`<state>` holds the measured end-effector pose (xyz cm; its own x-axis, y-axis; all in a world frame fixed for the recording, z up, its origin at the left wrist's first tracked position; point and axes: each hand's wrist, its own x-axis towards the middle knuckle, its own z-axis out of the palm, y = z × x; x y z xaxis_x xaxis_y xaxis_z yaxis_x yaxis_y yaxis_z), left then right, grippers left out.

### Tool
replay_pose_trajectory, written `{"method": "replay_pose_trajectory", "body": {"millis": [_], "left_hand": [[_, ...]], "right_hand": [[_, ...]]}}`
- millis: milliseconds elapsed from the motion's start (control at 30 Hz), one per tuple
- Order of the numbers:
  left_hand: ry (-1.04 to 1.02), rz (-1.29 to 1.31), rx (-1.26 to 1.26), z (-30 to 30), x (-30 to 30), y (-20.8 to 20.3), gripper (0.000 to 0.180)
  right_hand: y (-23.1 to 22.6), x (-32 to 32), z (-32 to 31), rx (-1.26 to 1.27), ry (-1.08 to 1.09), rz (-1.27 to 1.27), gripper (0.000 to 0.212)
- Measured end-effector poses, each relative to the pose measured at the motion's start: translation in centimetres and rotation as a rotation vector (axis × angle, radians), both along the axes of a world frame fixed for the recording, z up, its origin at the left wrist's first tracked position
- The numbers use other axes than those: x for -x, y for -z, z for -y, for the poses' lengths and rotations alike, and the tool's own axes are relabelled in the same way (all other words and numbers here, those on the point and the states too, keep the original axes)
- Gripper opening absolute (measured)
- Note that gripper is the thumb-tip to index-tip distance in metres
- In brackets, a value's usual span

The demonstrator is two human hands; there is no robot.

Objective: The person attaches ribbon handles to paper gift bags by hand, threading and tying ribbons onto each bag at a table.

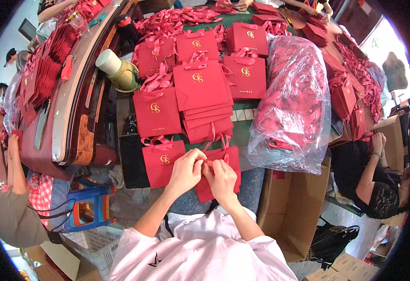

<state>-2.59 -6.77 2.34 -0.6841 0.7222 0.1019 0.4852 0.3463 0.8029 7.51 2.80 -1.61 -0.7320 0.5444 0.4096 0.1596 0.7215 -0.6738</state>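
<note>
Currently both hands meet at top edge of red paper gift bag (pixel 223 180) lying flat at table's near edge; left hand (pixel 186 171) and right hand (pixel 221 180) pinch red ribbon handle (pixel 210 161) between fingertips; bag's length runs away from body; hands equally near

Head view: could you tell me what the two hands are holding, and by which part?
Both the left hand and the right hand pinch the red ribbon handle at the top edge of a flat red paper bag.

Flat red paper gift bags (pixel 200 86) with gold emblems lay stacked on the table. A clear plastic sack (pixel 291 107) of red bags stood right of them, above an open cardboard box (pixel 291 210).
</note>
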Motion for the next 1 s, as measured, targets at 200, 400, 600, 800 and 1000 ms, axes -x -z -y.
{"method": "replay_pose_trajectory", "body": {"millis": [200, 400, 600, 800, 1000], "left_hand": [[0.010, 0.091, -0.017, -0.1, 0.0, 0.1, 0.013], [-0.027, 0.025, -0.009, -0.5, -0.2, 0.2, 0.019], [0.053, -0.193, -0.143, -0.2, -0.6, 1.3, 0.016], [0.073, -0.287, -0.169, -0.4, -1.0, 1.0, 0.013], [0.023, -0.155, -0.093, -0.5, -1.2, 1.5, 0.015]], "right_hand": [[-1.7, -0.6, -1.7, 0.096, -0.026, 0.042, 0.014], [-3.5, -0.6, -4.8, 0.200, -0.234, 0.007, 0.018], [-4.9, 1.4, -6.7, 0.148, -0.247, 0.260, 0.012], [-3.8, 3.1, -8.9, 0.414, -0.471, 0.405, 0.015], [-2.6, 3.5, -8.6, 0.618, -0.216, 0.104, 0.017]]}}
